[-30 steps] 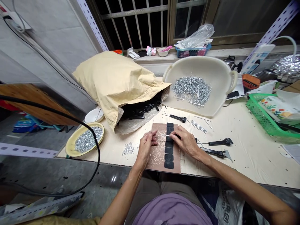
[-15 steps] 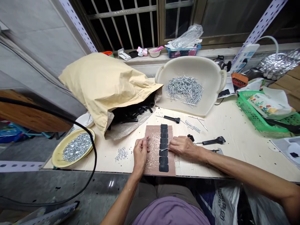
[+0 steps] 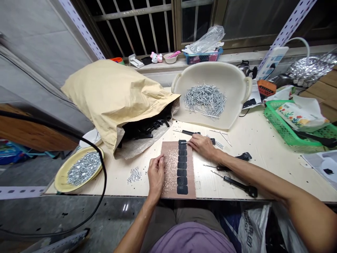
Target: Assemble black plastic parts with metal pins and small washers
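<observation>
Brown board (image 3: 172,182) under closed left hand (image 3: 156,173); right hand (image 3: 201,146) pinches metal pin (image 3: 184,142)

Board (image 3: 170,154) lies at lower centre of the frame, at the near edge of the table (image 3: 263,147). A column of pads (image 3: 182,165) runs down its right half. Left hand (image 3: 156,174) rests on the board's left edge. Right hand (image 3: 201,144) sits at the column's top end, a pin (image 3: 184,142) in its fingers. Sack (image 3: 113,95) lies upper left of the board. Tray (image 3: 233,116) stands upper centre, behind the board. Plate (image 3: 59,177) sits lower left, basket (image 3: 286,131) far right. Tools (image 3: 238,184) lie right of the board.
</observation>
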### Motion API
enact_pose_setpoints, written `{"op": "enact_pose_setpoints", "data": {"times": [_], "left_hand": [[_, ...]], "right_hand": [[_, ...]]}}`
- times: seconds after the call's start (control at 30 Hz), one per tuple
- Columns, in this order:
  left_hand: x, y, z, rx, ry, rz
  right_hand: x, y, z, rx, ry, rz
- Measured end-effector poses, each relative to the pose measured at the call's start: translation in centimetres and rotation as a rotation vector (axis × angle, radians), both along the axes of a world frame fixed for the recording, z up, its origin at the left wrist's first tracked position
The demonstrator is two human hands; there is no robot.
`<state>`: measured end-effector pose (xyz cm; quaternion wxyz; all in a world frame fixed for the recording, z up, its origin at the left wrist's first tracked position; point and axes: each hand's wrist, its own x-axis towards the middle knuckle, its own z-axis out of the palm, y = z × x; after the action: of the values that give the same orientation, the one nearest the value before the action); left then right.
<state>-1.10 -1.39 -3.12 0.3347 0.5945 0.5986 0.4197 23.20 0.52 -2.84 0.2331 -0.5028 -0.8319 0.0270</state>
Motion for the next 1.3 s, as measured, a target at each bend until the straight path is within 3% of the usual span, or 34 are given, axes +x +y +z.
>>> {"op": "enact_pose_setpoints", "data": {"times": [0.1, 0.17, 0.33, 0.5, 0.77, 1.03, 1.17, 1.3], "left_hand": [[0.1, -0.1, 0.1, -0.017, -0.003, 0.001], [0.2, -0.1, 0.2, -0.008, 0.014, -0.007], [0.3, 0.0, 0.3, 0.011, 0.025, -0.004], [0.3, 0.0, 0.3, 0.029, 0.056, -0.007], [0.1, 0.0, 0.0, 0.064, 0.069, -0.013], [0.4, -0.1, 0.3, 0.051, -0.015, -0.018], [-0.1, -0.7, 1.0, 0.022, -0.182, 0.040], [-3.8, -1.0, 2.3, 0.134, -0.122, 0.206]], "right_hand": [[-0.6, -1.7, -0.3, -0.034, -0.012, 0.253], [-0.7, -2.3, -0.3, -0.048, -0.013, 0.305], [0.0, -0.1, 0.5, -0.016, 0.031, -0.050], [-0.7, -1.6, -0.1, 0.042, -0.137, 0.223], [-1.1, -3.9, -0.1, 0.031, -0.041, 0.178], [3.1, -9.1, 1.1, -0.058, -0.150, 0.045], [4.0, -6.7, 2.3, 0.017, -0.184, -0.018], [2.7, 0.8, 2.1, 0.112, -0.160, -0.117]]}}
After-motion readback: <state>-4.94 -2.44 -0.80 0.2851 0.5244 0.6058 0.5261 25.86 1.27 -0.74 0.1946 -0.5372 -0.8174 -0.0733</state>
